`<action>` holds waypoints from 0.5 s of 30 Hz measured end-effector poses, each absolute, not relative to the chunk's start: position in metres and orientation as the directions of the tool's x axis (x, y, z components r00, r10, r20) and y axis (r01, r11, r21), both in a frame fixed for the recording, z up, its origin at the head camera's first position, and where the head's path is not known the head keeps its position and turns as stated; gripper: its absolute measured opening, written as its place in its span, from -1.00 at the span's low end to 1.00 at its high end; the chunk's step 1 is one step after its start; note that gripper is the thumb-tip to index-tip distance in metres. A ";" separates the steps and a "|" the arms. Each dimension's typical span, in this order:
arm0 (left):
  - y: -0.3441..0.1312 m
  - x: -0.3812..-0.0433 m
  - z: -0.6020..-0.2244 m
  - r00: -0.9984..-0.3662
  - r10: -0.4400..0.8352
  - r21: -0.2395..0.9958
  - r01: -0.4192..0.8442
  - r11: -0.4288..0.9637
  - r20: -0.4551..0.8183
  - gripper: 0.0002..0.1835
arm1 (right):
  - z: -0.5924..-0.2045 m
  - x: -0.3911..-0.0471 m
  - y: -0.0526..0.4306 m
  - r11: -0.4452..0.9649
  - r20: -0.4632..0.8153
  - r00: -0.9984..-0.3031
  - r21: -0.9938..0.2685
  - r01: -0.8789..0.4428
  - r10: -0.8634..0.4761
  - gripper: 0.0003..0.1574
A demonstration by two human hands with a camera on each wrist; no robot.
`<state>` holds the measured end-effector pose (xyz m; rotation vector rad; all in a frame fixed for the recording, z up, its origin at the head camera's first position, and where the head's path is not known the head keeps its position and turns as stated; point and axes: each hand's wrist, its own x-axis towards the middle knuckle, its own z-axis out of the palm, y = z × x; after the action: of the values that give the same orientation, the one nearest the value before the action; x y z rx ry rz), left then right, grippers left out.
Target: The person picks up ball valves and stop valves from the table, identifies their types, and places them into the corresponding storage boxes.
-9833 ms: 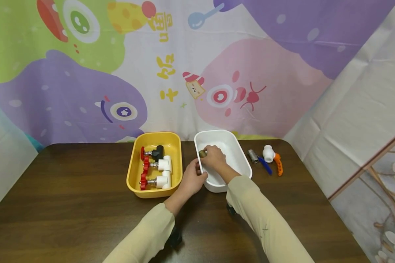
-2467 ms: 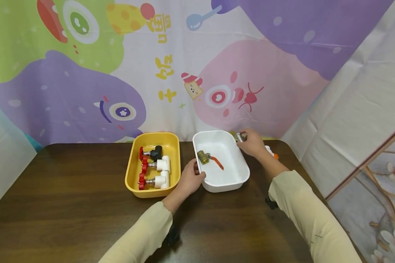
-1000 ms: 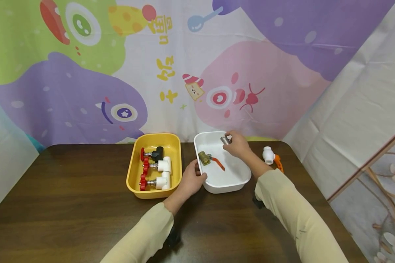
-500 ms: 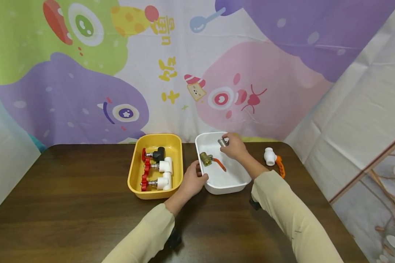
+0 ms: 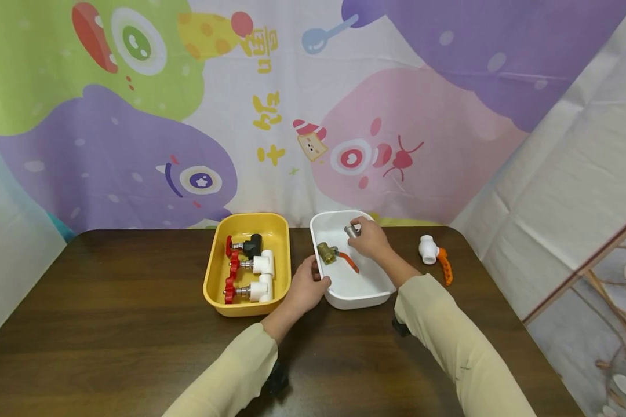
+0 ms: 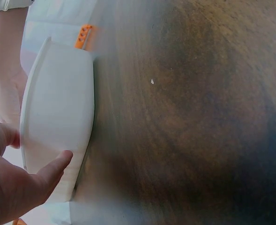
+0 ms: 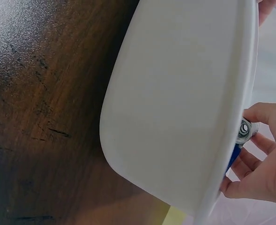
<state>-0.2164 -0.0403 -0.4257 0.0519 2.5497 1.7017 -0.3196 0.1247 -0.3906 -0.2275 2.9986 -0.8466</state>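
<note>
My right hand (image 5: 370, 238) pinches a silver ball valve (image 5: 351, 231) inside the far part of the white tray (image 5: 359, 302). Its blue lever (image 7: 233, 157) shows below the fingers in the right wrist view; whether the valve touches the tray floor is hidden. In the same tray, along the left wall, lies a brass ball valve (image 5: 327, 253) with a red-orange lever. My left hand (image 5: 305, 285) grips the tray's left side near the front, thumb (image 6: 58, 165) against the outer wall and fingers at the rim.
To the left stands a yellow tray (image 5: 246, 311) holding a black valve (image 5: 252, 246) and white valves (image 5: 261, 264) with red handwheels. Right of the white tray, a white ball valve (image 5: 428, 250) with an orange lever lies on the brown table (image 5: 109, 324). A printed curtain (image 5: 281, 191) hangs behind.
The brass valve was set down in the white tray. My right hand lifted the silver valve off the table, brought it left over the rim and lowered it slightly. My left hand stays at the tray.
</note>
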 end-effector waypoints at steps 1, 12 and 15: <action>-0.040 -0.217 -0.426 -0.997 0.071 0.924 -0.010 0.383 -0.041 -0.35 | -0.391 -0.319 0.125 0.844 0.027 -0.989 -0.518 -0.139 -0.147 -0.37; -0.040 -0.216 -0.426 -0.996 0.084 0.926 0.004 0.378 -0.030 -0.36 | -0.397 -0.318 0.121 0.856 0.040 -0.986 -0.492 -0.161 -0.163 -0.39; -0.040 -0.215 -0.426 -0.996 0.080 0.928 0.002 0.372 -0.029 -0.36 | -0.402 -0.319 0.120 0.859 0.045 -0.987 -0.487 -0.158 -0.156 -0.39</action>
<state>-0.2154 -0.0403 -0.4255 0.0763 2.5439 1.7211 -0.3190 0.1201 -0.4016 -0.2557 3.0326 -0.7955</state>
